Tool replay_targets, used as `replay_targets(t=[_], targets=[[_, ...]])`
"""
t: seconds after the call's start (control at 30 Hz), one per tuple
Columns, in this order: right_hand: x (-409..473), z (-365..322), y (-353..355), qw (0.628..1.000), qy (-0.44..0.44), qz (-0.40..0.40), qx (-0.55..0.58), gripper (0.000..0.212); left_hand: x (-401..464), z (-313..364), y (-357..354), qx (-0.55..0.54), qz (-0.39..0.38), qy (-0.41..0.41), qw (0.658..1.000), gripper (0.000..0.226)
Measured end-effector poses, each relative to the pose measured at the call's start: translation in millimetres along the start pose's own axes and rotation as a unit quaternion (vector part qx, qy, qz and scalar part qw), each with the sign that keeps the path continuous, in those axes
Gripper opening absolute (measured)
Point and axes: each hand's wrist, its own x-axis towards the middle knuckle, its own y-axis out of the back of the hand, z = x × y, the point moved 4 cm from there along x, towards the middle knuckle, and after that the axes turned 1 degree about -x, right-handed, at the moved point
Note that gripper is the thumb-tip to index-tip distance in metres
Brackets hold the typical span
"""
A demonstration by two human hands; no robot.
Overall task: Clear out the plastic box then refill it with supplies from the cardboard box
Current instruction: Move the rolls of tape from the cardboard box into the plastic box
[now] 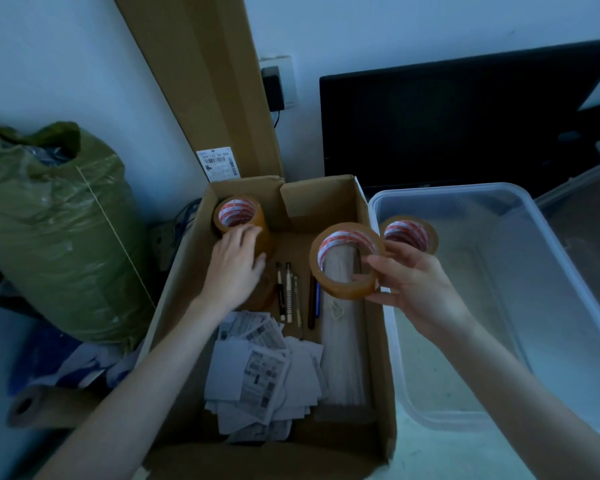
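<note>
The open cardboard box (184, 271) sits in the middle, with the clear plastic box (551, 271) to its right. My right hand (416, 289) holds two brown tape rolls above the boxes' shared edge: a near roll (326, 271) and a second roll (413, 233) over the plastic box. My left hand (234, 268) reaches into the cardboard box and curls round a stack of tape rolls (239, 216) at its far left corner. Pens (288, 292), a pile of paper labels (267, 368) and a pale bundle of sticks (343, 358) lie inside the cardboard box.
A green sack (56, 230) stands at the left, with a cardboard tube (32, 407) on the floor below it. A tall cardboard sheet (215, 81) leans on the wall behind. A black monitor (447, 123) is at the back right, next to a plastic lid (582, 216).
</note>
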Motion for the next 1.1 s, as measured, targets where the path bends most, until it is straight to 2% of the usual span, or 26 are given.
replay_targets(t=[0.23,0.37,0.47,0.6,0.83,0.97,1.1], targets=[[-2,-1,1,1.000,-0.003,0.002,0.007,0.031,55,-40,-27,0.057,-0.088,0.076,0.992,0.054],[-3,-2,5,1.000,0.002,0.017,0.001,0.026,58,-39,-31,0.052,-0.054,0.082,0.994,0.039],[-3,-4,8,1.000,0.008,0.026,-0.012,0.023,53,-35,-28,0.036,-0.057,0.056,0.996,0.037],[-3,-9,16,0.999,0.020,0.041,-0.010,0.018,36,-14,-18,0.021,-0.053,0.006,0.998,0.045],[7,-22,48,0.990,0.079,0.104,-0.060,0.021,-8,53,13,-0.038,-0.009,-0.126,0.991,0.030],[21,-27,76,0.956,0.133,0.196,-0.173,0.019,-35,84,20,-0.039,-0.002,-0.161,0.986,0.030],[35,-27,92,0.912,0.141,0.259,-0.286,0.020,-52,104,17,-0.031,-0.001,-0.174,0.984,0.034]])
